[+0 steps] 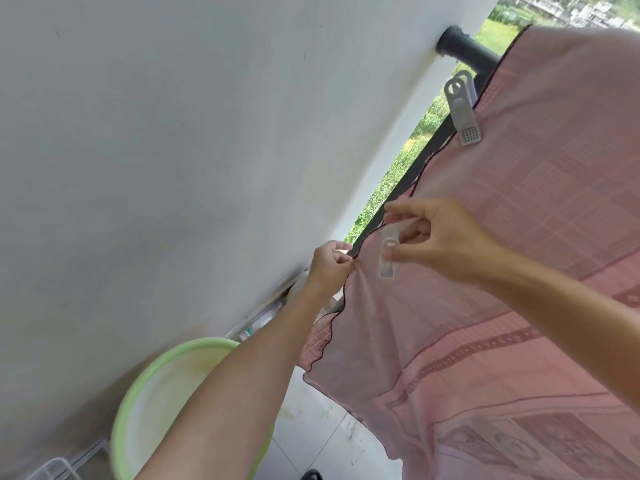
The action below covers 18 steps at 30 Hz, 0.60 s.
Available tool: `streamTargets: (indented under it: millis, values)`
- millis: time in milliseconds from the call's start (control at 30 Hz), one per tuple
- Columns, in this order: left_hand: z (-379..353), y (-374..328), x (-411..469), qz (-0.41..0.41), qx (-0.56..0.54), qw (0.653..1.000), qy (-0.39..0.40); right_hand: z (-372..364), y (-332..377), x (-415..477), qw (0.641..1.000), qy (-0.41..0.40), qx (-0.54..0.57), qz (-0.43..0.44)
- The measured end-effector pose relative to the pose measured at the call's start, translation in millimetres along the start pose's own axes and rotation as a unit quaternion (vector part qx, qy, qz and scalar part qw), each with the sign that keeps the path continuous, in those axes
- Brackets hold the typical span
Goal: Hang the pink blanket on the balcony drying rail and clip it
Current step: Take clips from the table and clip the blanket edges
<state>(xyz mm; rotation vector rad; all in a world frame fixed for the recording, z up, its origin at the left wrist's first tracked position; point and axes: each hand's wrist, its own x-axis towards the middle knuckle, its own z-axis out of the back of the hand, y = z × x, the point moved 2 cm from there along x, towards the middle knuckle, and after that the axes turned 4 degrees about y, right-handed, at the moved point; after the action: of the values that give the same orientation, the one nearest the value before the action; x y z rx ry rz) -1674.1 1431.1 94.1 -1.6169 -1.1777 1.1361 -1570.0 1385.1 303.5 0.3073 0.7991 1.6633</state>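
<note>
The pink blanket (pixel 512 237) hangs over the black drying rail (pixel 464 50), which juts from the white wall at the upper right. One clear plastic clip (pixel 462 109) sits clamped on the blanket's edge near the rail's top. My left hand (pixel 330 261) pinches the blanket's dark-trimmed edge lower down, against a black railing bar. My right hand (pixel 436 237) holds a second clear clip (pixel 388 252) between thumb and fingers, just right of the pinched edge.
A green basin (pixel 145 386) stands on the tiled floor below my left arm. The white wall (pixel 173 150) fills the left side. A white wire rack corner (pixel 59 469) shows at the bottom left. Greenery lies beyond the railing.
</note>
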Motion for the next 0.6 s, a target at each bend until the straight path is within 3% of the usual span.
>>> streamTargets:
  millis: [100, 367, 600]
  values:
    - [-3.9, 11.4, 0.0, 0.002, -0.006, 1.000, 0.018, -2.8, 19.3, 20.1, 0.999, -0.037, -0.012, 0.025]
    - [9.1, 23.7, 0.3, 0.013, -0.033, 0.999, 0.015, -20.9, 19.6, 73.8, 0.954, -0.004, -0.300, 0.015]
    - [12.9, 21.1, 3.1, -0.004, -0.061, 0.998, 0.015, -31.7, 4.3, 93.6, 0.930, 0.037, -0.364, -0.043]
